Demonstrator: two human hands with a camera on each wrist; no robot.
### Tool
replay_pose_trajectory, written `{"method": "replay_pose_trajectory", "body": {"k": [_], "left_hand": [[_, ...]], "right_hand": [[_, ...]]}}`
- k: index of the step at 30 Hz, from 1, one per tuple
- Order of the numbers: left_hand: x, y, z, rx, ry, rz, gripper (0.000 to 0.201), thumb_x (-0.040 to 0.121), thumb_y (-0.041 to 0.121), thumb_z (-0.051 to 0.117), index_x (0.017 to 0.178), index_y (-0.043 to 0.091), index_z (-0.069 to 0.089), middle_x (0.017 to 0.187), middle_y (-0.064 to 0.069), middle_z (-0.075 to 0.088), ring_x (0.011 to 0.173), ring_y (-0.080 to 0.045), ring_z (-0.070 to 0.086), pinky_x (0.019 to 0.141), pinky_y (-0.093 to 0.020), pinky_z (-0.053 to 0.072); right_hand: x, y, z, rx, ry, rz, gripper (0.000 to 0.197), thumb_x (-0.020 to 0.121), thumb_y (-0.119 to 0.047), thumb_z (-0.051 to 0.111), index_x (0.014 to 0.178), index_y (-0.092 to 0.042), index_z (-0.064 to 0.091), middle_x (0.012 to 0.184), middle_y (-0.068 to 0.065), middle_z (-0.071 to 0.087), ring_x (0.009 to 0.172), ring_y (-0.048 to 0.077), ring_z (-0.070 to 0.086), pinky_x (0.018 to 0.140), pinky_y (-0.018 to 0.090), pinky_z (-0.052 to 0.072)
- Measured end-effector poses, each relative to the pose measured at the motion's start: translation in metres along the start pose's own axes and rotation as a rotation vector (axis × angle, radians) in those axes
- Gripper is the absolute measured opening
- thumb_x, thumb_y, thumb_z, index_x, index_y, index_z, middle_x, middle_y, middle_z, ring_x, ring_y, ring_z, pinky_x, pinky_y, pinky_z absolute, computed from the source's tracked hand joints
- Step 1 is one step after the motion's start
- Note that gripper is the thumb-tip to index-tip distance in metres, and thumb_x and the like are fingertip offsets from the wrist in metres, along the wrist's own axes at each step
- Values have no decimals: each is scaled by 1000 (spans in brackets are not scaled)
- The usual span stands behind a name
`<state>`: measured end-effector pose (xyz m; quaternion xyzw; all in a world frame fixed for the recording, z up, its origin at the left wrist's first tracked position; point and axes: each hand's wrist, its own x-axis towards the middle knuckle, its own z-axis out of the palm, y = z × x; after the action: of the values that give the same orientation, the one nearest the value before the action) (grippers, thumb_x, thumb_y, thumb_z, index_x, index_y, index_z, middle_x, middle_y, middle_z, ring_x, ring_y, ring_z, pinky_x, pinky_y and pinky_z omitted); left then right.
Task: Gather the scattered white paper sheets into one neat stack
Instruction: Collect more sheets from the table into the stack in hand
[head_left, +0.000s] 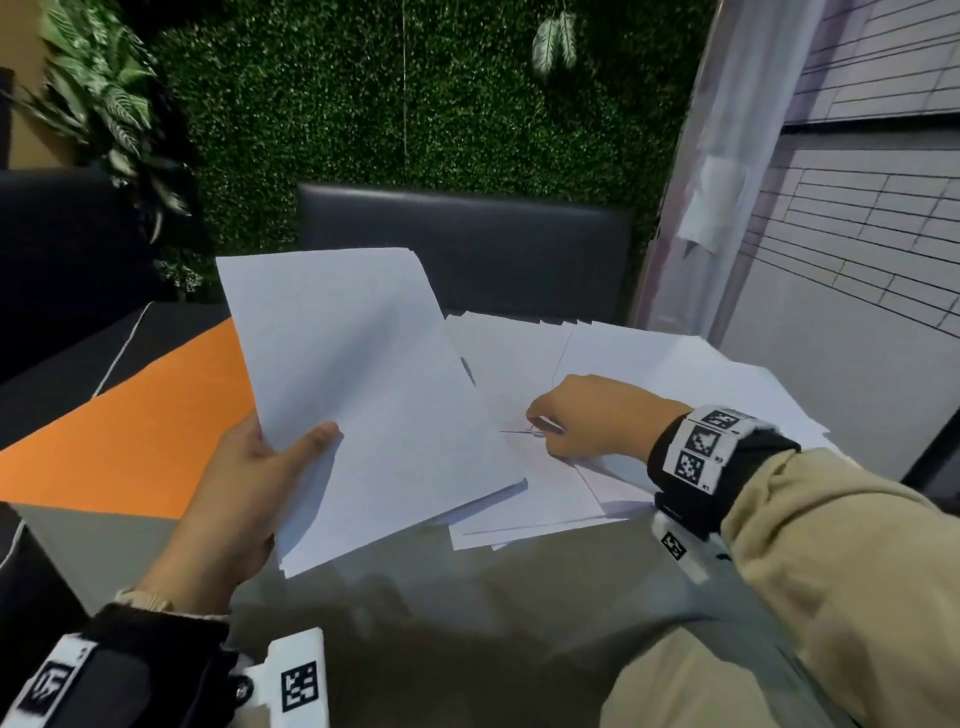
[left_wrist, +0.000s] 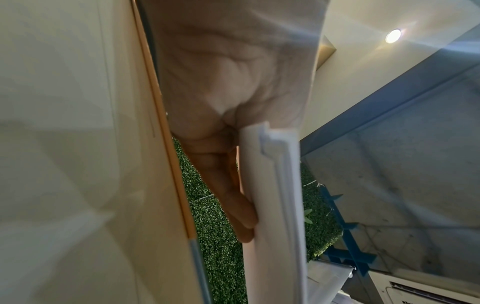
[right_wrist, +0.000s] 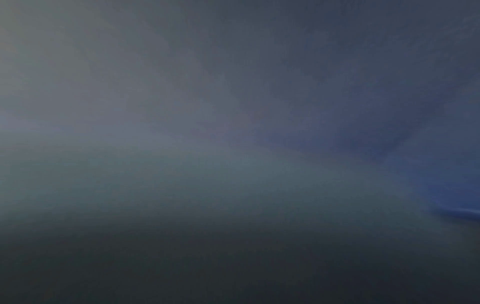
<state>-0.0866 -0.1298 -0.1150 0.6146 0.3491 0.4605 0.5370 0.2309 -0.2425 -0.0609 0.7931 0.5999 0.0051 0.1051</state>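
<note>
At frame center, the right hand (head_left: 587, 415) pinches 1 loose sheet (head_left: 524, 364); lift its edge cleanly, then slide it onto the held stack (head_left: 363, 395), clasped by the left hand (head_left: 244, 483).

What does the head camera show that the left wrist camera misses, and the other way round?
Only the head view shows the right hand pinching the edge of a sheet among the loose sheets spread on the table, the orange sheet and the dark chair. Only the left wrist view shows the stack's uneven edges end-on, the fingers under it and a ceiling lamp. Both show the left hand gripping the held stack and the green hedge wall.
</note>
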Motion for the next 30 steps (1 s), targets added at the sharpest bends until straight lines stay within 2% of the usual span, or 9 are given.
{"method": "replay_pose_trajectory", "body": {"k": [5,9,12,17,21,23,26,28,30], "left_hand": [[-3,-5,-3,0,21,1,21,104,17,72,121,29,74,116,20,82,107,-5,77,97,-35,53],[-3,-3,-5,17,18,27,17,104,16,72,113,31,73,104,29,81,93,6,76,88,-33,52],[-4,-3,-10,7,49,34,16,102,20,75,115,28,76,106,23,83,104,-11,77,88,-33,54],[-4,-7,-15,76,88,64,10,98,25,76,98,34,73,81,41,74,71,21,67,76,-28,48],[16,-4,-16,51,134,73,21,94,26,82,104,45,81,100,25,83,85,6,78,93,-44,57],[25,5,-12,65,142,81,9,94,25,81,98,33,79,87,31,80,73,11,74,83,-36,55],[27,20,-4,61,122,102,11,95,26,79,102,34,74,85,33,79,70,11,73,77,-34,53],[21,19,-4,39,105,99,13,96,23,79,106,31,76,94,28,82,77,8,76,83,-34,54],[10,15,-5,59,107,111,15,99,18,77,107,29,76,94,30,82,79,11,75,81,-28,51]], "right_hand": [[2,-4,7,-2,112,11,9,88,-25,63,92,-27,70,81,-2,68,71,20,63,73,40,62],[4,-2,15,44,198,62,5,89,-29,62,89,-26,66,79,-2,65,69,17,60,71,38,61],[4,-3,17,93,236,91,7,87,-33,62,89,-28,65,79,-4,67,68,16,61,71,39,62],[3,5,24,191,323,113,12,88,-43,65,91,-31,65,84,-11,72,74,14,66,75,43,64],[0,12,25,281,294,110,13,86,-46,66,91,-33,64,94,-15,74,83,12,68,79,40,63],[-1,9,20,283,260,89,14,84,-44,64,87,-31,61,97,-14,73,86,12,68,79,40,62],[3,5,17,272,217,69,16,83,-45,62,84,-29,59,92,-12,70,84,11,65,78,40,61],[3,1,19,313,225,66,23,87,-54,63,92,-32,60,95,-16,67,85,9,64,78,38,60],[1,-5,22,392,206,69,42,89,-64,67,117,-34,58,115,-12,66,99,9,63,84,29,54]]}}
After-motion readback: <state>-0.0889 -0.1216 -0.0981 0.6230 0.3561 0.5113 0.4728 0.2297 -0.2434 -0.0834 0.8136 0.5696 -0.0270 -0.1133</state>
